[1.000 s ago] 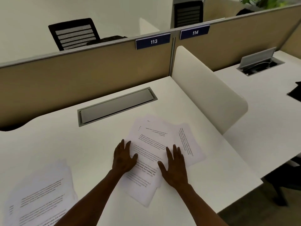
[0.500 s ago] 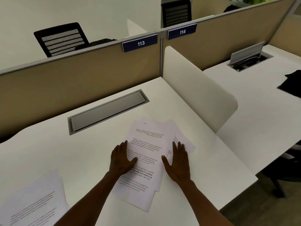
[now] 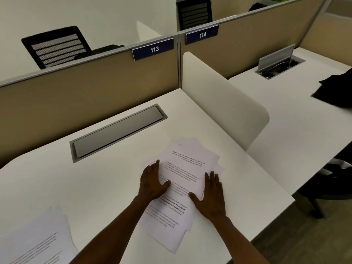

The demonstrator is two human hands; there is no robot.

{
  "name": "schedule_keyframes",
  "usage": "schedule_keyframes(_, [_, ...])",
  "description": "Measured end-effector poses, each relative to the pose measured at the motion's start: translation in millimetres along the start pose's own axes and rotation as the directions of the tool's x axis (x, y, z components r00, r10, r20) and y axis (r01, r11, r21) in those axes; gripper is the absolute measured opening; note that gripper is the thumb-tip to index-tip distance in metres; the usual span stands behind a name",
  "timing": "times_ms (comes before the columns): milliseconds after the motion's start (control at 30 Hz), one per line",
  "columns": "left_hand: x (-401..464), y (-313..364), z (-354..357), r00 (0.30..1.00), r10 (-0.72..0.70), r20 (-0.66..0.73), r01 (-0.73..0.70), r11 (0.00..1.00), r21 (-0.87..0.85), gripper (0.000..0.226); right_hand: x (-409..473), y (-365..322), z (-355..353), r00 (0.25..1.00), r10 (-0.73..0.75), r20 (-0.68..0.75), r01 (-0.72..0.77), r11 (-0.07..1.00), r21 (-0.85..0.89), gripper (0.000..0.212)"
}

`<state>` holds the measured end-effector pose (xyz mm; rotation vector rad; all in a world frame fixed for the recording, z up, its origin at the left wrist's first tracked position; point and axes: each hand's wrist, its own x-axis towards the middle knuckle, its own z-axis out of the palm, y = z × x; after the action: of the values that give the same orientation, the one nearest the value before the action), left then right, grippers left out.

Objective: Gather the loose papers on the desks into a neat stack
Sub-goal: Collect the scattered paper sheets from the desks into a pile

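Observation:
Several printed white sheets (image 3: 185, 172) lie overlapped in a loose pile on the white desk (image 3: 95, 187), right of centre. My left hand (image 3: 152, 182) lies flat against the pile's left edge, fingers together, thumb on the paper. On the pile's right edge rests my right hand (image 3: 211, 197), flat, palm down. The sheets sit between the two hands, their corners fanned out at the near and far ends. A second group of printed sheets (image 3: 38, 242) lies at the desk's near left corner.
A closed grey cable flap (image 3: 118, 130) is set into the desk behind the pile. A rounded white divider (image 3: 224, 103) separates the neighbouring desk (image 3: 297, 115), which has an open cable box (image 3: 276, 63) and a black object (image 3: 335, 90). Beige partitions stand behind.
Both hands have slid inward, pushing the spread sheets together. The sheet that stuck out to the right is now tucked under the pile. The camera view shifted slightly.

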<state>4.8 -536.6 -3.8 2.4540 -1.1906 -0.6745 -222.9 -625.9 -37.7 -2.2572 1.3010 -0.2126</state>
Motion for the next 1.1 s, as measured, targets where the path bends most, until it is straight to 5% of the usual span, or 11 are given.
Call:
schedule_keyframes(400, [-50,1,18,0.959,-0.184,-0.216,0.201,0.978,0.058,0.106,-8,-22,-12,0.973,0.167,-0.16,-0.149,0.981,0.122,0.077])
schedule_keyframes(733, [-75,26,30,0.96,-0.241,-0.139,0.246,0.969,0.015,0.106,-29,-31,-12,0.95,0.312,-0.002,-0.308,0.938,0.16,0.095])
schedule_keyframes(900, [-75,31,28,0.917,-0.368,-0.152,0.3,0.891,-0.342,0.104,-25,-32,-19,0.916,0.4,0.001,-0.375,0.858,0.351,0.094])
schedule_keyframes(1100, [-72,39,8,0.916,-0.398,0.057,0.28,0.53,-0.801,0.075,-24,-32,-20,0.908,0.418,0.038,-0.398,0.827,0.397,0.076])
